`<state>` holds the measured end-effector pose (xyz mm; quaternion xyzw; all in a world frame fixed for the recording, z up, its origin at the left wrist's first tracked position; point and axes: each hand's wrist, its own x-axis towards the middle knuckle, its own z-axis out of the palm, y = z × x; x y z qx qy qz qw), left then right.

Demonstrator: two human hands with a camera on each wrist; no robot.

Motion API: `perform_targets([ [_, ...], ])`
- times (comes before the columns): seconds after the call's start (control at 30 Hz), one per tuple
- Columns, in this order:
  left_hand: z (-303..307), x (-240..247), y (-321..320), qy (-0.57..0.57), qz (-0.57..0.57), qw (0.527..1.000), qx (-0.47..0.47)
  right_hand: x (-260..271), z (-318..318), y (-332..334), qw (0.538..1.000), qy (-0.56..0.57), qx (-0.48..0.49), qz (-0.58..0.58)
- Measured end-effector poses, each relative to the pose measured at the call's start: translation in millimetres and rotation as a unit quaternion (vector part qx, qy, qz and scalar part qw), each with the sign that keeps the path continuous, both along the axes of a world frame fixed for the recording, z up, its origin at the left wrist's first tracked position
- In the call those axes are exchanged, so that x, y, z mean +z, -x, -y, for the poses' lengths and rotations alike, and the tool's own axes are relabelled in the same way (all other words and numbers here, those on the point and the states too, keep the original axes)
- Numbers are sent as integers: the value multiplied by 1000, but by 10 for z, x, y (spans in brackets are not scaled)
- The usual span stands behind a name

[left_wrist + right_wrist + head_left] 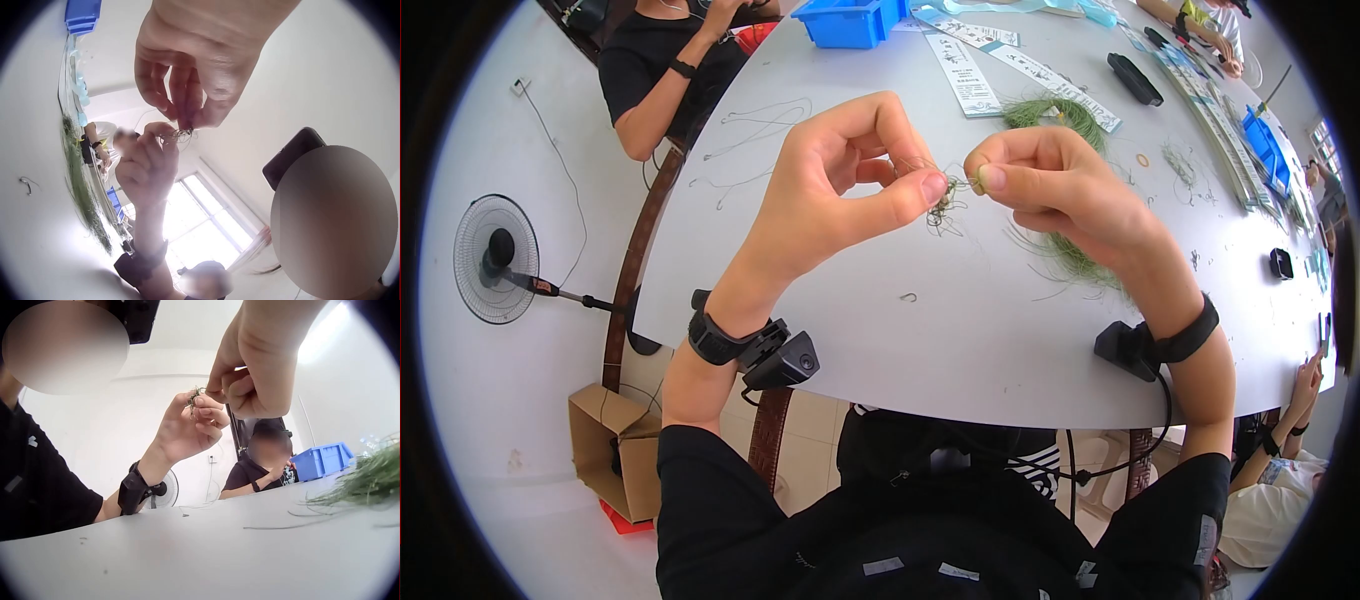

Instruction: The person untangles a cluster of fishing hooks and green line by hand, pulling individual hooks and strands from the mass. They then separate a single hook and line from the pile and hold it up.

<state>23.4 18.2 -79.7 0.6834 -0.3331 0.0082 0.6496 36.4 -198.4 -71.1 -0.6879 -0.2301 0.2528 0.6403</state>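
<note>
Above the table, my left hand [835,185] pinches a small tangle of thin green line [943,213] between thumb and index finger. Loose loops of it dangle below the fingertips. Close beside it, my right hand [1065,190] pinches a strand from the tangle with thumb and curled index finger. In the left wrist view the tangle [180,134] bridges the fingertips of both hands. A small hook [909,297] lies on the table below the hands. Beyond and beneath the right hand spreads a bundle of green line [1080,118].
Hooks on long thin lines [735,180] lie at the left of the white table [880,370]. Printed card strips [965,75], a blue bin [850,25] and a black case [1135,80] are farther back. Another person [665,75] sits at the far left.
</note>
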Motion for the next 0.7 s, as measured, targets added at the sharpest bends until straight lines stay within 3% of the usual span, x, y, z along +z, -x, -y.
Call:
perform_targets([
  [0.1, 1, -14, -5, -1, 7, 1000, -2, 30, 15, -2, 1000, 13, -22, 18],
  [0.23, -5, 2, 10, -11, 5, 1000, 4, 103, 50, 18, 978, 84, -81, 174],
  [0.4, -9, 0, 34, -25, -8, 1000, -7, 246, 128, 15, 896, 162, -103, 400],
  [0.5, 2, 12, 54, -53, -18, 998, -17, 273, 105, 96, 882, 150, -135, 427],
  [0.7, 13, 2, 57, -61, -29, 998, -18, 294, 65, 168, 899, 196, -22, 390],
])
